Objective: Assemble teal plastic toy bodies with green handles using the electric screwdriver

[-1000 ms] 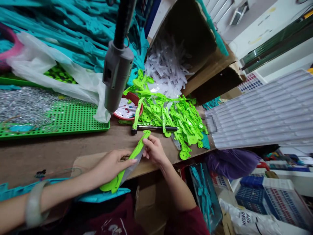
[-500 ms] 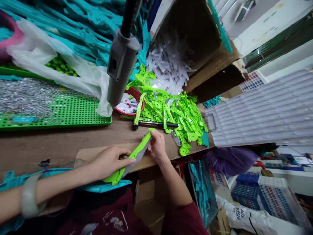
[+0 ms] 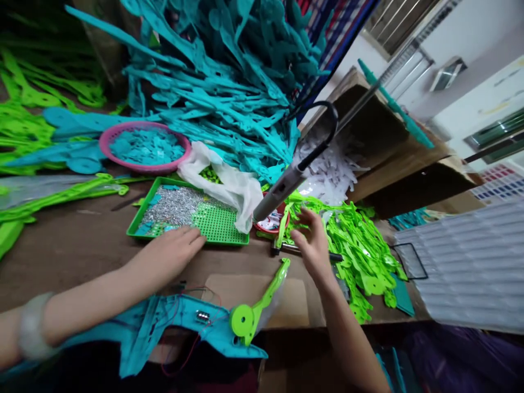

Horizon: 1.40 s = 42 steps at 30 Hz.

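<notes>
In the head view, the left hand [image 3: 180, 248] is resting palm down at the near edge of the green tray [image 3: 221, 224], fingers nearly straight and close together. Its fingertips are hiding whatever they may be pinching, so its grip is not showing. Farther in, small silver pieces [image 3: 176, 204] are filling the tray's left part. The right hand [image 3: 315, 245] is hovering with thumb and fingers spread, apparently empty, above a black-handled tool [image 3: 336, 256] and near the hanging grey tool [image 3: 280, 191].

The long green part [image 3: 249, 322] is lying free of both hands, between them and nearer the person. Its round end is overlapping the right end of the big teal part [image 3: 188, 316], while its narrow end is pointing far and right over a cardboard sheet [image 3: 233, 289]. A translucent strip [image 3: 272, 305] is lying alongside it. To the right, a pile of green parts [image 3: 360, 251] is spreading over the table [image 3: 102, 234].

Judging by the poses, the hands are being used for fetching rather than for working on the green part. Taking up a silver piece is calling for a fine fingertip pinch; gripping the grey tool is calling for a steady wrap around its barrel.
</notes>
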### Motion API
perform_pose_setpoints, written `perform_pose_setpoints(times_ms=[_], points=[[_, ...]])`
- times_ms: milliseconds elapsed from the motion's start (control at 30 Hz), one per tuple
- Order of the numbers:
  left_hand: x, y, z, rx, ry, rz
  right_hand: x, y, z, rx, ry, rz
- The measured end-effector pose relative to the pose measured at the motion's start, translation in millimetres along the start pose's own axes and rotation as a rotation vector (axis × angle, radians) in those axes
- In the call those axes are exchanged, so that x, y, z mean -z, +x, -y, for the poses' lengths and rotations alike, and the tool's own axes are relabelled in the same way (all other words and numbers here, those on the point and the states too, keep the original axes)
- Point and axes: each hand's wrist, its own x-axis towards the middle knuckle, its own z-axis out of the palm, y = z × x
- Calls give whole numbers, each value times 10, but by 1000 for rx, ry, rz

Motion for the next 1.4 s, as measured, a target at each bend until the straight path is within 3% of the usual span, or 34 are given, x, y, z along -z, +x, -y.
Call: perform_pose_setpoints(times_ms=[67,133,200,267,400,533,667,800,900,1000,1133,1233,1300,1400], points=[[-30,-2,10,-11,-58,23,-383,307,136,111,76,124],[-39,-4,49,-65,-150,-12,-708,538,229,115,173,225],[-28,-25,193,-176,-250,-17,-907,653,287,76,288,236],[-4,-64,412,-259,-298,37,-985,670,332,49,393,203],[64,-94,724,-279,-299,111,-1036,589,469,71,491,130],[134,-3,696,-361,-342,161,-1207,525,648,156,577,51],[124,31,619,-353,-258,62,-1407,512,740,214,601,-6],[9,19,604,-359,-214,3,-1636,526,667,132,690,109],[-15,-24,568,-219,-39,-36,-1846,530,549,93,736,145],[92,-184,284,-107,130,-128,-2042,506,443,45,781,151],[206,-517,-504,-219,57,-259,-2199,447,354,21,855,220],[111,-622,-1003,-247,-24,-311,-2244,418,311,37,850,242],[-4,-578,-1179,-270,-52,-329,-2258,410,292,32,823,248],[-154,-428,-1291,-321,-64,-291,-2269,406,276,17,801,252]])
